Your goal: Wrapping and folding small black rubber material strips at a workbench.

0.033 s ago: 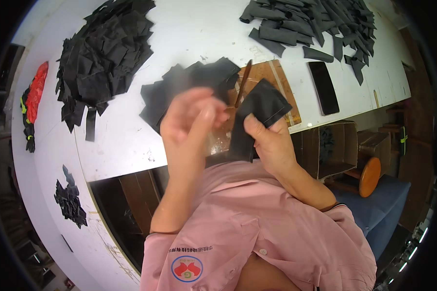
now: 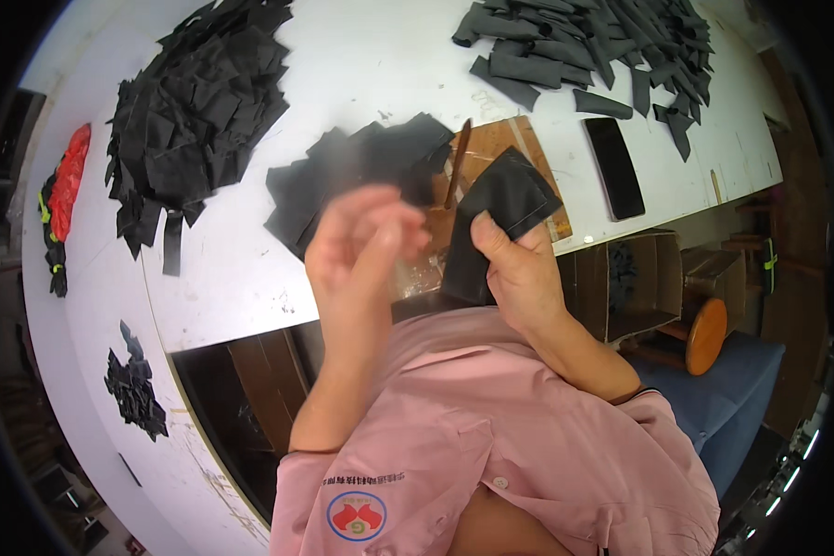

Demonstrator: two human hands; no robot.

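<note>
My right hand [image 2: 521,273] is closed on a folded black fabric piece [image 2: 502,199], thumb on top, with a stitched line along one edge. To its left, my left hand [image 2: 366,246] is raised with its fingers bent and smeared by motion. Whether it holds anything does not show. Just beyond that hand, a spread of flat black fabric pieces [image 2: 306,190] lies on the white table [image 2: 227,301]. A slim brown pointed stick [image 2: 458,162] rests on a brown board [image 2: 549,176] covered partly with clear tape, beside the held piece.
A large heap of black pieces [image 2: 195,120] lies far left, and rolled dark grey fabric tubes [image 2: 537,65] lie far right. A black phone [image 2: 614,169] is right of the board. Cardboard boxes [image 2: 653,278] and a round wooden stool [image 2: 706,335] stand below the table's right edge.
My left hand has dropped slightly, still blurred. My right hand keeps its hold on the black fabric piece, which has barely shifted.
</note>
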